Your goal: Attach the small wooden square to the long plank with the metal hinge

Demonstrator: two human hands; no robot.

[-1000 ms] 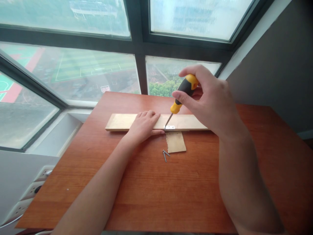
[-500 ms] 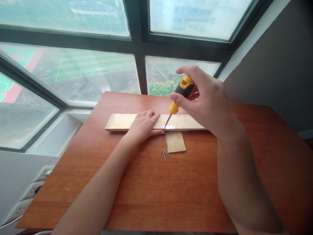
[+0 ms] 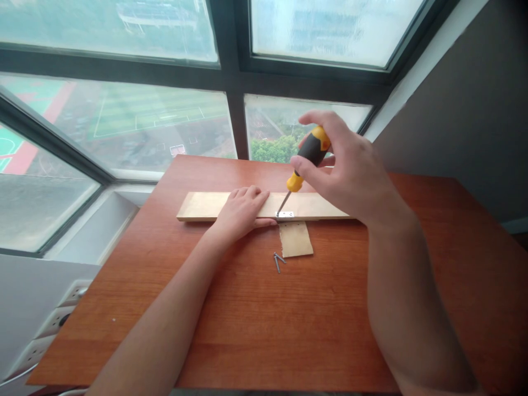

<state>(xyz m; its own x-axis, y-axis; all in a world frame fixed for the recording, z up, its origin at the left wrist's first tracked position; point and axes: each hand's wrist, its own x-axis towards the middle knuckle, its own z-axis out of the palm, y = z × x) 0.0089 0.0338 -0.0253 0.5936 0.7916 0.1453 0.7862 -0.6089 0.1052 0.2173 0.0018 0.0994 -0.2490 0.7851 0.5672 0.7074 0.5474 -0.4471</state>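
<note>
A long pale wooden board (image 3: 202, 205) lies across the table. My left hand (image 3: 244, 208) holds it down, fingers over the top and thumb along the front edge. In my right hand (image 3: 344, 170) is a screwdriver (image 3: 312, 149) with a black and yellow handle. It leans, its tip at the left end of a small metal hinge leaf (image 3: 287, 214) on the board's front edge. Whether a screw sits under the tip is too small to make out. From beneath that edge a thin wooden piece (image 3: 297, 240) sticks out towards me. Several loose screws (image 3: 278, 262) lie beside it.
The reddish-brown wooden table (image 3: 264, 324) stands against large windows with dark frames (image 3: 236, 118). Wall sockets (image 3: 53, 322) and a white cable are low at the left. A grey wall (image 3: 462, 115) rises at the right.
The screwdriver handle has turned about its axis within my right hand, which has shifted very slightly. My left hand, the board and the loose screws have stayed in place.
</note>
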